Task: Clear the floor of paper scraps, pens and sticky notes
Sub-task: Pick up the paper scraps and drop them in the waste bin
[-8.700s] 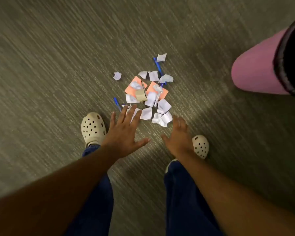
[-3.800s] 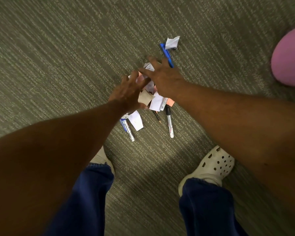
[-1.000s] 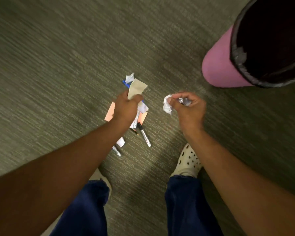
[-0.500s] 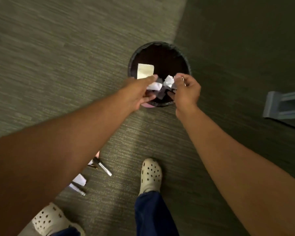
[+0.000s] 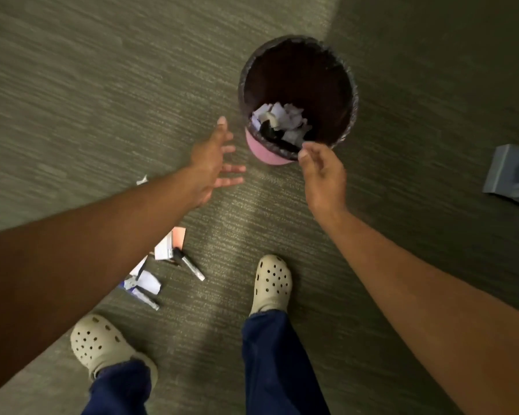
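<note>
a bin (image 5: 262, 150) stands on the floor (image 5: 102, 85) in the upper middle of the frame, with paper scraps (image 5: 282, 117) lying in its bottom. the left hand (image 5: 210, 164) hangs just left of the bin, the right hand (image 5: 322, 176) just below its near rim. at lower left, beside the left arm, a sticky note (image 5: 179, 237), a pen (image 5: 191, 265) and loose scraps (image 5: 149, 282) lie close together, a second pen (image 5: 148, 300) just below them. a small scrap (image 5: 141, 180) lies above the arm. the left shoe (image 5: 95, 344) is at lower left, the right shoe (image 5: 271, 281) below the bin. a furniture base (image 5: 513, 175) sits at the right edge.
</note>
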`<state>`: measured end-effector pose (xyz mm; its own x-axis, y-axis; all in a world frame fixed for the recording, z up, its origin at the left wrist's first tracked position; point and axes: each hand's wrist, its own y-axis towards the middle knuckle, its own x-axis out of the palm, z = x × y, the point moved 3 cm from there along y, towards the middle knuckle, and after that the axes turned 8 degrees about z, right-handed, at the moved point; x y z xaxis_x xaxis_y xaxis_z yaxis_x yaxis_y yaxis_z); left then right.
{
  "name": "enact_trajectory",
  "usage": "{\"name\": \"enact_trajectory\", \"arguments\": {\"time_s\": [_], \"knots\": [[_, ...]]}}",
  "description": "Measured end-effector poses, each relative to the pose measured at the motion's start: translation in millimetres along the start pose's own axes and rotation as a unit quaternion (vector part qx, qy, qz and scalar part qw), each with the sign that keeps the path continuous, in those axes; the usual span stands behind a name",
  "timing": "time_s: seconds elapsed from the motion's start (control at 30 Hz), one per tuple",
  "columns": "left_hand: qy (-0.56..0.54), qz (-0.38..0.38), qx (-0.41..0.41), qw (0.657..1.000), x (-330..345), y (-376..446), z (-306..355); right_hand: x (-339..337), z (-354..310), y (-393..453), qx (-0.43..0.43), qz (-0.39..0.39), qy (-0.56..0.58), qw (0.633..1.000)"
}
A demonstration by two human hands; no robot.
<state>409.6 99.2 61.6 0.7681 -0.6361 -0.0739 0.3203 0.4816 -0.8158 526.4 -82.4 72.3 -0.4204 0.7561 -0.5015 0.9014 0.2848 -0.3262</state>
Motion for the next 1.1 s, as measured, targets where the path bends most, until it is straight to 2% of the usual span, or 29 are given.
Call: {"name": "enact_trajectory", "arguments": {"time_s": [0.17,0.3,0.43,0.53,0.67,0.83,0.9,1.0,1.1], "knots": [[-0.011,0.116,-0.024,0.993,-101.2,23.2,-77.9,67.5,58.7,-86.9,-0.028,-0.144,-0.109,0.983],[0.039,0.192,-0.049,0.979,-182.3,37.9,-164.5,151.9,104.5,-131.1,-0.063,-0.246,-0.188,0.949],[0.126,0.242,-0.052,0.961,-242.9,51.5,-253.7,238.6,141.7,-164.0,-0.140,-0.358,-0.278,0.881],[0.279,0.203,-0.044,0.937,-273.9,53.0,-312.1,291.0,162.2,-178.2,-0.217,-0.410,-0.368,0.806],[0.415,0.124,-0.002,0.901,-298.7,60.1,-366.6,348.4,175.0,-179.6,-0.333,-0.422,-0.446,0.716],[0.499,0.102,0.167,0.844,-304.5,82.5,-387.3,387.8,177.1,-170.4,-0.405,-0.427,-0.519,0.620],[0.542,0.107,0.193,0.811,-302.4,94.1,-384.2,393.4,176.8,-168.5,-0.422,-0.423,-0.533,0.599],[0.583,0.105,0.226,0.774,-294.7,109.3,-372.8,397.7,175.9,-165.1,-0.440,-0.394,-0.554,0.587],[0.580,0.109,0.233,0.773,-290.5,122.6,-363.7,399.7,176.2,-162.1,-0.443,-0.375,-0.563,0.589]]}}
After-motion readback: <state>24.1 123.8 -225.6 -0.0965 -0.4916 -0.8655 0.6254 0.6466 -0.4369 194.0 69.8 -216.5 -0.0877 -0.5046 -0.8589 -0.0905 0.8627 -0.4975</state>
